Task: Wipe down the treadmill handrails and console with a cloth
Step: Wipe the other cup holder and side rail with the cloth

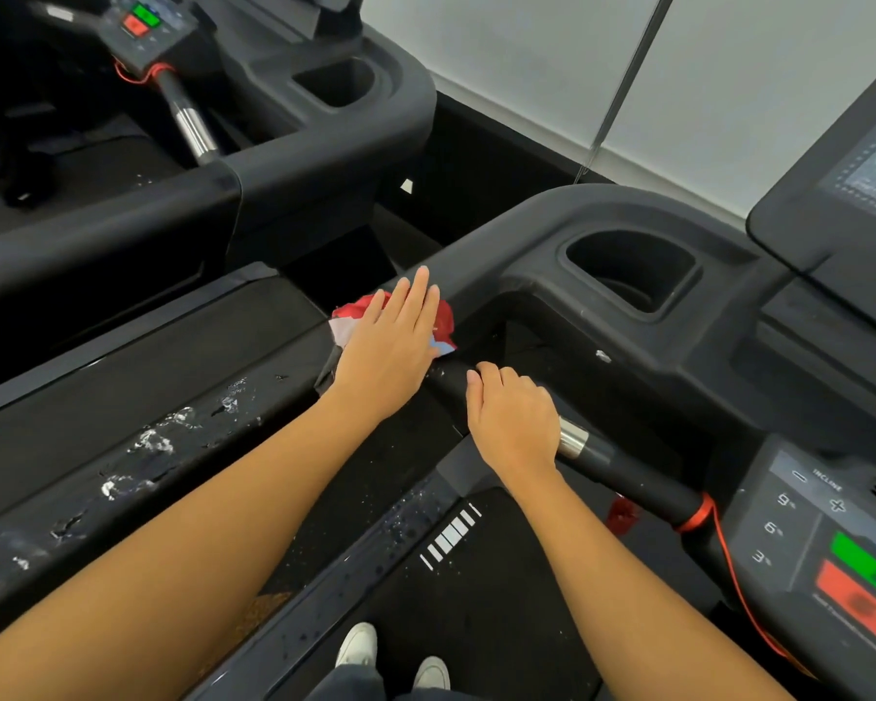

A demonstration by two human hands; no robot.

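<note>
My left hand (393,346) lies flat with straight fingers on a red and white cloth (443,321), pressing it onto the left handrail (481,255) of the black treadmill. Most of the cloth is hidden under the hand. My right hand (512,422) curls over the black inner grip bar (628,473), just left of its silver sensor band (573,441). The console panel (800,528) with incline numbers and green and red buttons sits at the lower right, and the dark screen (871,174) rises at the upper right.
A cup holder (633,270) is sunk into the console top. A red safety cord (729,559) hangs from the bar's end. A second treadmill (274,159) stands to the left. The side rail (148,447) carries white scuffs. My shoes (390,655) stand on the belt.
</note>
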